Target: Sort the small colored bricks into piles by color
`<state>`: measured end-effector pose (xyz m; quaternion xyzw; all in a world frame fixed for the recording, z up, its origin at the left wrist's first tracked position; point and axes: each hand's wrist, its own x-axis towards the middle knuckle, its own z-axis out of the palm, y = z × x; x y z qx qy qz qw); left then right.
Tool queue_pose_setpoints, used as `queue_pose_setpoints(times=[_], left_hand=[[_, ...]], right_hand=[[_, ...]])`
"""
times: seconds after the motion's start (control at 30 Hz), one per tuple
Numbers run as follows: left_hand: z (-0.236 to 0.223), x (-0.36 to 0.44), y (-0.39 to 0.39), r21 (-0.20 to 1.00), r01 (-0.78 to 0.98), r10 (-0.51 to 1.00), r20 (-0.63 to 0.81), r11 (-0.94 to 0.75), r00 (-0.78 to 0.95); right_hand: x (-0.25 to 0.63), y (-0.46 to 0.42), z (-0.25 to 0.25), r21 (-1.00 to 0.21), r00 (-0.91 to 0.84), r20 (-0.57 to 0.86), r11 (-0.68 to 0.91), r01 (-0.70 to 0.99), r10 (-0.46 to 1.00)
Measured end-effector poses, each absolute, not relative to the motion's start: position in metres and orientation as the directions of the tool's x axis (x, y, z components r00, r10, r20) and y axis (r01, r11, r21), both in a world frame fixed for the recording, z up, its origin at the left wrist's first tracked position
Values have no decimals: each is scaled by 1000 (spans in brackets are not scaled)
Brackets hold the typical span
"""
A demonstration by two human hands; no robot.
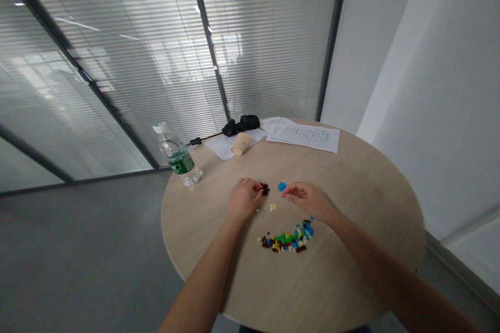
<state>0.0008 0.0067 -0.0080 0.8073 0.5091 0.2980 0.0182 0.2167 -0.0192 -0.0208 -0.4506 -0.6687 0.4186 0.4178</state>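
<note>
My left hand [244, 199] rests over the table with its fingers curled and their tips at a small pile of dark brown toy bricks [265, 189]. Whether a brick sits between those fingertips is too small to tell. Just to the right lies a small cluster of blue toy bricks [282, 186]. My right hand [307, 199] is beside it, thumb and fingers apart, with nothing visible in them. Between the hands, nearer to me, is a cream brick cluster [273, 207]. A curved spread of mixed colored bricks [287, 240] lies closer still.
On the round wooden table [363, 203], a water bottle [179, 158] stands at the left edge. A paper cup [241, 143] lies tipped at the back, near printed sheets [304, 135] and a black bundle [247, 123] with a cable. Blinds and a white wall [449, 88] border the table.
</note>
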Motion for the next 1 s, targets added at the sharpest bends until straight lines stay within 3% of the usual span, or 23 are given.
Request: queue_pose_setpoints(times=[0.6,0.8,1.0], left_hand=[[-12,3,14,305,831,845,431,-466,316],[-13,2,14,310,826,841,440,-471,315],[-10,1,11,310,829,843,442,-466,308]], right_hand=[[217,-19,-21,-921,-214,186,246,303,959],[216,-23,-17,-839,-254,225,320,440,941],[218,-30,-10,-709,-453,275,497,501,848]])
